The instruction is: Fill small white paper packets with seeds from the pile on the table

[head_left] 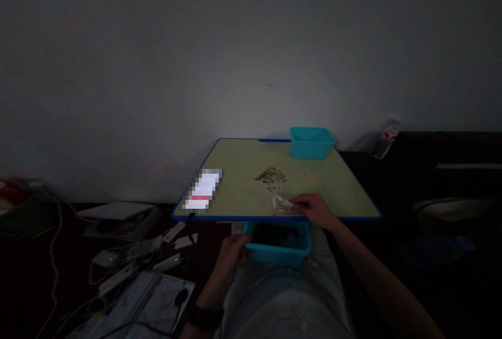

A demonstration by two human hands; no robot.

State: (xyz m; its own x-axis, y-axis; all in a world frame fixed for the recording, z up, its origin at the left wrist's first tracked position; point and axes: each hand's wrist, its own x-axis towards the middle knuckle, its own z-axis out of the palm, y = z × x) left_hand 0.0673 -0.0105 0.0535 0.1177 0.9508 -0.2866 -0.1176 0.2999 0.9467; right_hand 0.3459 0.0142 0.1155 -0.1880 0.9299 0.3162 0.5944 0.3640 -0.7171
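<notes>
My left hand [232,251] is closed on the left rim of a blue plastic basin [276,253], which rests on my lap under the table's front edge. Dark contents, too dim to make out, lie inside it. Over the front of the table, my right hand [316,210] pinches the end of a small white strip [287,203] with pinkish marks. A few similar white pieces [274,202] lie beside the fingertips. Farther back is a loose heap of small dark and pale bits [271,176], like seeds or beans. To its right sits a small pale scatter [309,176].
A second blue basin [311,146] stands at the table's back right corner. A phone with a lit, pixelated screen [203,190] lies at the left of the blue-edged table [231,158]. Power strips and cables [157,260] clutter the left; a plastic bottle [386,139] stands tilted at right.
</notes>
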